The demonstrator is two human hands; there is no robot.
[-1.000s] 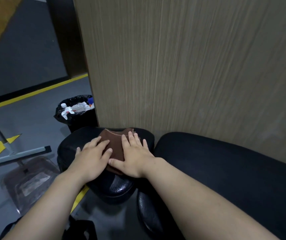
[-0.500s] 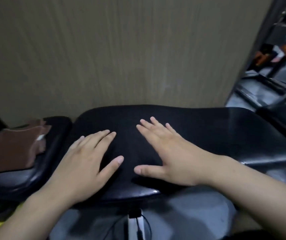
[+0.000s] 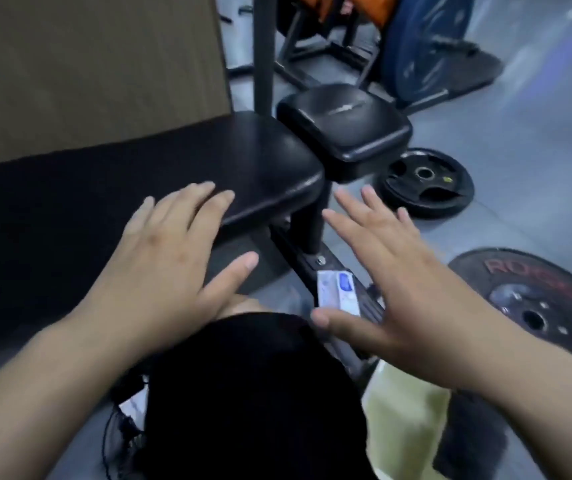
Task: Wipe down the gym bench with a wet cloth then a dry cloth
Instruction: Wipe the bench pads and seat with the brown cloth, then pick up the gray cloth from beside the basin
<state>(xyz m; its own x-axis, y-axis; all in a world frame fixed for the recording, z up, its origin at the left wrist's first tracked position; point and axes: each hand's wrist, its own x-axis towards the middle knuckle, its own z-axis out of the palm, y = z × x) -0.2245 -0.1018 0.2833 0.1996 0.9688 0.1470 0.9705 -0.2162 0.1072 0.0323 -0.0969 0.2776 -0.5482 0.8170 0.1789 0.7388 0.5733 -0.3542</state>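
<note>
The gym bench point(image 3: 132, 174) runs from the left edge toward the middle of the view, its long black pad ending in a rounded corner, with a brown wood-grain panel point(image 3: 87, 64) standing right behind it. Just past that end sits a smaller square black seat pad point(image 3: 343, 123), close to the bench but apart from it, and a dark upright post point(image 3: 263, 46) rises between the two. On the grey floor point(image 3: 537, 140) beyond lie a black weight plate point(image 3: 426, 183) and, nearer the right edge, a larger dark plate with red lettering point(image 3: 533, 296). A blue plate on an orange-framed rack point(image 3: 423, 39) stands farther back. Under the bench end, a black frame leg point(image 3: 312, 220) drops to a base rail carrying a white and blue label point(image 3: 338, 289). No cloth shows anywhere here.

The left hand point(image 3: 170, 261) hovers palm down over the near edge of the bench, fingers spread and empty, its fingertips above the pad's corner; whether it touches the pad I cannot tell. The right hand point(image 3: 391, 289) is off the bench altogether, out over the floor and the rail, also flat, splayed and holding nothing. Both forearms reach in bare from the bottom corners, above the person's dark clothing point(image 3: 253, 393).
</note>
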